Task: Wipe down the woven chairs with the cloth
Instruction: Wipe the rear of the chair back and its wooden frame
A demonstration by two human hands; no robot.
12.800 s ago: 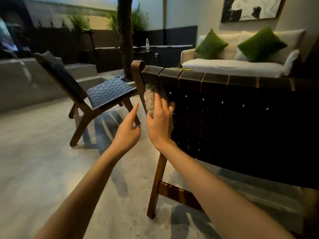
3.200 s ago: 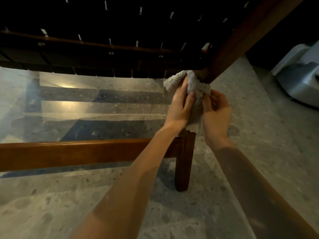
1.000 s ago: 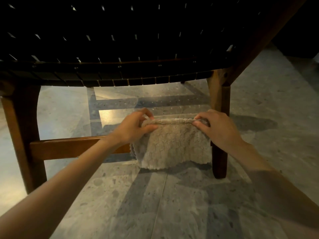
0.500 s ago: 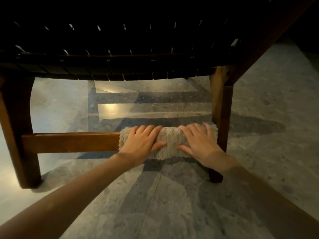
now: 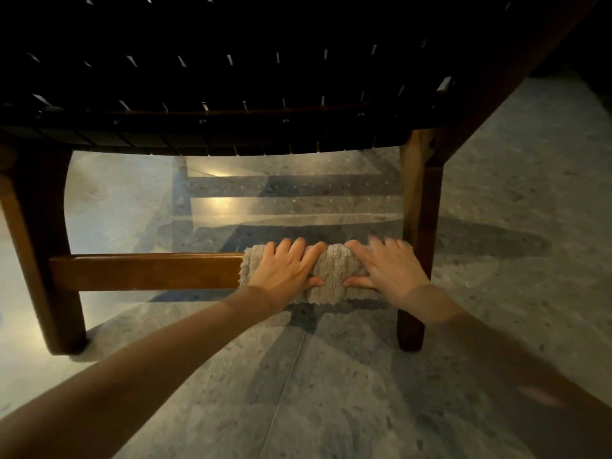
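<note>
Viewed from low down, behind the woven chair (image 5: pixel 231 77). Its dark strap seat fills the upper field, with small gaps of light showing between the straps.

Cloth (image 5: pixel 331 273): pale, nubby, draped over the right end of the wooden crossbar (image 5: pixel 145 271), hanging a little below the bar's lower edge. Its right end lies just beside the right leg (image 5: pixel 419 226); whether it touches the leg cannot be told.

Left hand (image 5: pixel 284 270): clamped on the cloth, fingers curled over the top of the bar, thumb pressed against the front face.
Right hand (image 5: pixel 387 270): same grip just beside it, thumb tips nearly meeting across a ridge of bunched cloth. The right fingers are blurred.

Edges and room:
- The crossbar is bare wood from the cloth's left edge to the left leg (image 5: pixel 36 226), more than half its length.
- Open space lies between the crossbar and the seat's lower edge, spanning the full gap between the legs.
- A slanted frame rail (image 5: pixel 496 77) rises to the upper right from the right leg's joint.
- The speckled stone floor (image 5: pixel 298 392) lies beneath both forearms, crossed by strap shadows and one thin seam.
</note>
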